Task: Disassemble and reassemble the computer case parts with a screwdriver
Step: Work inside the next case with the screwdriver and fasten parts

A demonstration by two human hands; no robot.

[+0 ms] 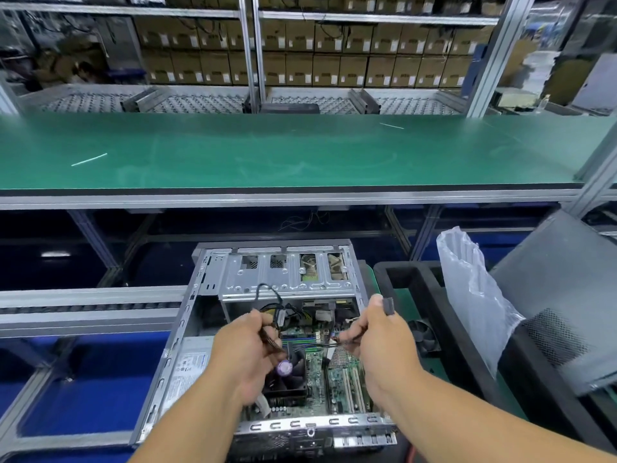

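Both bare forearms reach forward from the bottom edge, the left hand and the right hand held level and near each other — fingers of each curled inward in a pinching grip, backs of the hands up.

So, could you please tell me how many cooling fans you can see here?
2. One fan sits on the motherboard inside the open computer case, partly behind the left hand. Another loose fan lies right of the case. Others may be hidden.
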